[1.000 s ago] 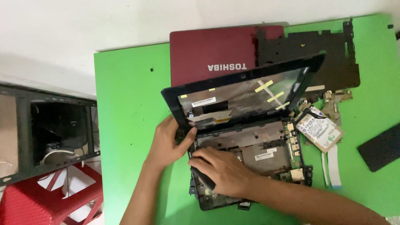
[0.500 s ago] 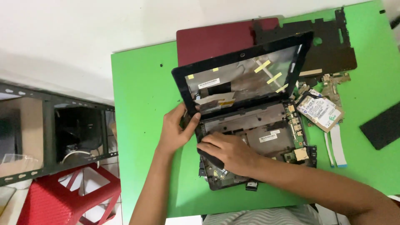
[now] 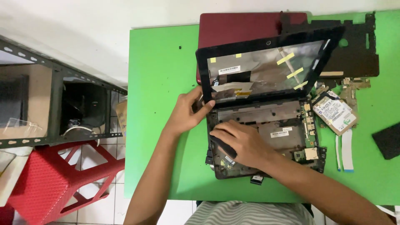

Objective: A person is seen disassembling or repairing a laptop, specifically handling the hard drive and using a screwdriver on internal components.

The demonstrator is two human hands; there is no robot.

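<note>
Here, a stripped laptop base lies on the green bench, its empty lid frame standing tilted up behind it. The left hand pinches the frame's lower left corner by the hinge. The right hand rests on the base, fingers curled around a dark tool. A hard drive lies just right of the base, beside white ribbon cables. A red cover and black panel lie behind.

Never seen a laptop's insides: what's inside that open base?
The base shows a grey frame, a white sticker and circuit board along its right edge. The right hand, holding a black tool, covers the left part.
</note>
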